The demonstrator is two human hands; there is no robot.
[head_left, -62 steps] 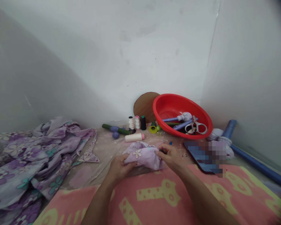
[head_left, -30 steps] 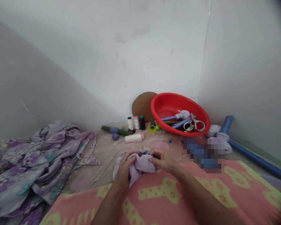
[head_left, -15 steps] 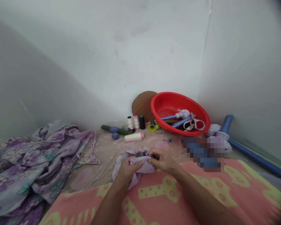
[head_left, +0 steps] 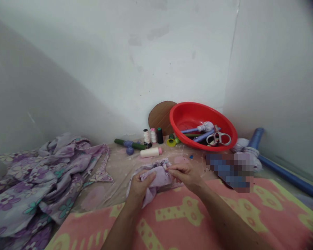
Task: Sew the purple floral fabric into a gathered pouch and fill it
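A small piece of lavender cloth point(head_left: 160, 176) with a gathered, ruffled edge is held up in front of me. My left hand point(head_left: 141, 184) grips its left side, thumb on top and fingers partly hidden behind the fabric. At the right edge of the cloth, my right hand point(head_left: 185, 175) is closed in a pinch, with thumb and forefinger together. Whatever lies between those fingertips is too small to make out. Part of the cloth hangs below my left hand, over a pink and yellow patterned cover point(head_left: 172, 218).
Behind my hands stand a white thread cone point(head_left: 146, 136) and a black thread spool point(head_left: 160, 135), with a white spool point(head_left: 150, 152) lying nearer. A red basin point(head_left: 177, 121) holding scissors point(head_left: 219, 138) leans at the back right. Floral fabric point(head_left: 41, 184) is heaped at left.
My right hand has drawn slightly right, its fingertips now at the cloth's edge. The cloth's front has turned up and lies flatter over my left fingers. The view has shifted slightly.
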